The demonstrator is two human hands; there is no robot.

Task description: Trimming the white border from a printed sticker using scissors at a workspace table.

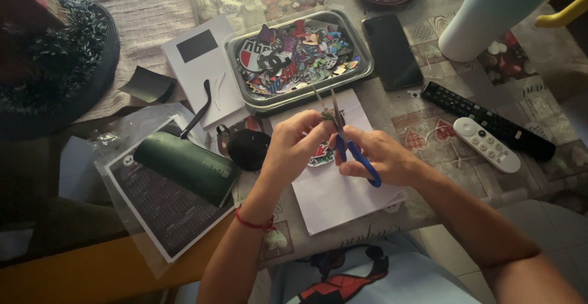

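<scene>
My right hand [381, 155] grips blue-handled scissors [346, 138], blades pointing up and away over a white sheet of paper [334, 197]. My left hand [293, 142] pinches a small cut-out sticker [327, 115] right at the blades. A second sticker [320, 156] lies on the paper just under my hands. Behind them stands a grey tray [364, 65] holding several colourful cut-out stickers.
A black phone [392, 51], a black remote [487, 119] and a white remote [486, 144] lie to the right. A pale cylinder [490, 10] stands far right. To the left lie a dark green case [187, 166], a bagged printed sheet [160, 209] and a white envelope [202, 65].
</scene>
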